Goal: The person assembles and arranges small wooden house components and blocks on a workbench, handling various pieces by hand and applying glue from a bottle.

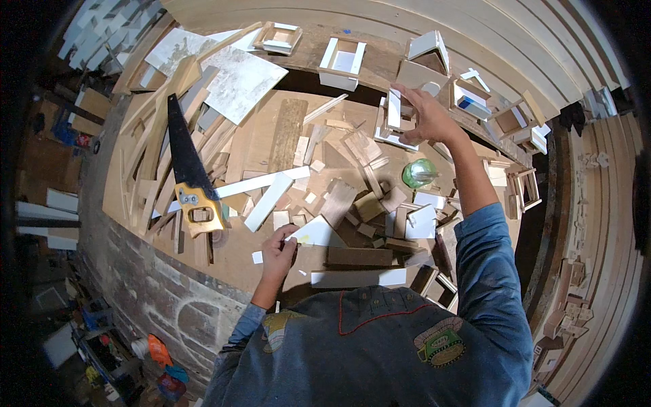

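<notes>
My left hand point(277, 252) is closed at the near edge of the bench, with thumb and finger on the tip of a white, wedge-shaped board point(313, 233). My right hand point(430, 117) reaches to the far side, its thumb and fingers spread wide around the right side of a small wood-and-white box frame point(391, 117). Whether its fingertips touch the frame is hard to tell. A green, clear rounded container point(420, 173) stands below my right wrist. Between my hands lie wood offcuts point(338, 202) and a long white strip point(268, 202).
A handsaw point(190, 163) with a yellow handle rests on long wood strips at the left. A stained white panel point(243, 83) lies behind it. Along the far ledge stand small boxes, including a white-sided one point(341, 64). Dark wood blocks point(359, 257) lie close to my body.
</notes>
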The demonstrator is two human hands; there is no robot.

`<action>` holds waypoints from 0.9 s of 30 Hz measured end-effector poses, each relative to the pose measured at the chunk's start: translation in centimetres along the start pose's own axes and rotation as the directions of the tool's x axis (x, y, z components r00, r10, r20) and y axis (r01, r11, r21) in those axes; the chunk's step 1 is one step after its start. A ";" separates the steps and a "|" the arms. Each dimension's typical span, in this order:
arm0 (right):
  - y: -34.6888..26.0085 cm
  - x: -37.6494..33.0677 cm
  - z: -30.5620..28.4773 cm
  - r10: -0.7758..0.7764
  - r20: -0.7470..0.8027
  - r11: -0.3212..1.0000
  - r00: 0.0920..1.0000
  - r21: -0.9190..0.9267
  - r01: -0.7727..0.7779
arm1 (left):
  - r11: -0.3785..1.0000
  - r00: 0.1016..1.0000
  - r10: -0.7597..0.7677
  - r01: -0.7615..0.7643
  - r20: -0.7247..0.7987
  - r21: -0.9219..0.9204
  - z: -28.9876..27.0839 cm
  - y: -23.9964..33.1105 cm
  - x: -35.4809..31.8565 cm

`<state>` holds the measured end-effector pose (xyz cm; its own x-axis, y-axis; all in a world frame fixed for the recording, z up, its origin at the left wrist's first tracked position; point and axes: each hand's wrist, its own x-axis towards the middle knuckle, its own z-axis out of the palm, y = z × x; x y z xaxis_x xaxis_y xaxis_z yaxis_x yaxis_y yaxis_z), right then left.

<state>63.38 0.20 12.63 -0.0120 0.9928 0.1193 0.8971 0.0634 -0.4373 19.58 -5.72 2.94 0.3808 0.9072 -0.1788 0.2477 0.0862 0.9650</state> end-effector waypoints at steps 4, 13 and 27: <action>1.2 -0.7 0.1 -0.021 0.023 1.000 0.999 -0.003 0.021 | 0.997 0.998 0.063 -0.062 -0.020 0.049 0.0 -0.6 0.2; 4.1 -1.2 -0.1 0.466 -0.059 0.836 0.883 0.355 -0.418 | 0.999 0.999 0.049 -0.049 -0.010 0.023 -0.1 -1.1 0.2; 5.5 -2.6 2.9 0.621 -0.056 0.649 0.782 0.596 -0.473 | 0.999 1.000 -0.021 0.021 -0.003 -0.038 0.0 -0.9 0.1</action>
<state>67.03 -1.76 7.31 0.5726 0.8097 -0.1285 0.3241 -0.3676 -0.8717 19.35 -5.72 2.07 0.3724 0.9067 -0.1983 0.2219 0.1205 0.9676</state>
